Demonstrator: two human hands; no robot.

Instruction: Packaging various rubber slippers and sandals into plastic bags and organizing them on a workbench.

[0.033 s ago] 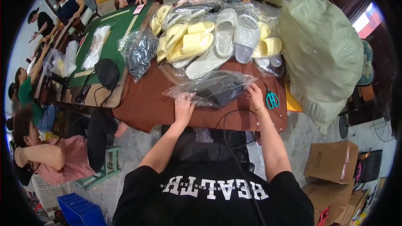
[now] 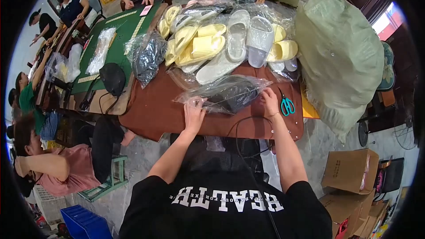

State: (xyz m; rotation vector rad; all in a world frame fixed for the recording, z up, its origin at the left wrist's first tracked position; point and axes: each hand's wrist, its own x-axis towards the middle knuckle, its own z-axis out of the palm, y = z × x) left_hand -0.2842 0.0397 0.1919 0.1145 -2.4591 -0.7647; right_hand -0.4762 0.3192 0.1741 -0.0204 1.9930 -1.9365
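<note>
A clear plastic bag (image 2: pixel 208 92) with a dark pair of what look like slippers (image 2: pixel 239 102) inside lies near the table's front edge. My left hand (image 2: pixel 194 114) is closed on the bag's near left side. At its right end my right hand (image 2: pixel 268 101) pinches the plastic between bent fingers. Just beyond the bag is a heap of bagged slippers, among them yellow slippers (image 2: pixel 207 46), white slippers (image 2: pixel 238 35) and a grey slipper (image 2: pixel 259 40). Teal-handled scissors (image 2: pixel 287 105) lie right of my right hand, their blades pointing away from me.
Brown cloth (image 2: pixel 148 104) covers the table. A large pale green sack (image 2: pixel 338 57) bulges at the right. To the left stand a green-topped table (image 2: pixel 121 31) and a black cap (image 2: pixel 112 79). Cardboard boxes (image 2: pixel 347 172) sit low right. Co-workers are at the far side and left.
</note>
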